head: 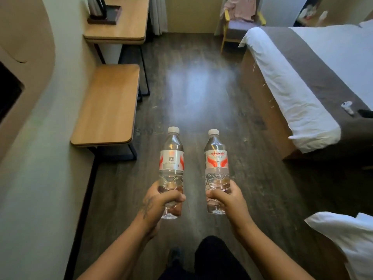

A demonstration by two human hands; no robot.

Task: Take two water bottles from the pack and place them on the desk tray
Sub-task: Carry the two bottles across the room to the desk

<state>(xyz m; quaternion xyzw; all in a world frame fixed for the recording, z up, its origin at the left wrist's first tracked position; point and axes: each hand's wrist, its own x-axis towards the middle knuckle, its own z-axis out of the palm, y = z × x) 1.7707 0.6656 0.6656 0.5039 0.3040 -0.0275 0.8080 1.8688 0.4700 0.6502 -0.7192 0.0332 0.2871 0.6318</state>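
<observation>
You hold two clear plastic water bottles with white caps and red and white labels, one in each hand, out over the dark wood floor (201,93). Your left hand (159,201) has its fingers (175,197) wrapped tight around the low part of the left bottle (171,164). Your right hand (230,201) has its fingers (214,194) wrapped tight around the low part of the right bottle (216,164). Both bottles stand upright, side by side, not touching.

At 10 o'clock a low light wood bench (107,104) with black legs stands by the pale wall (40,178). Past it, at 11 o'clock, is a taller light wood bench (125,23). On it sits a dark brown tray (109,19) with a kettle (96,6) in it. The tray is far from the bottles.

At 2 o'clock is a bed (302,77) with white sheets and a brown band. At 1 o'clock, far off, a chair with yellow arms (240,25) holds pink cloth. A white pillow (347,239) is at 4 o'clock.
</observation>
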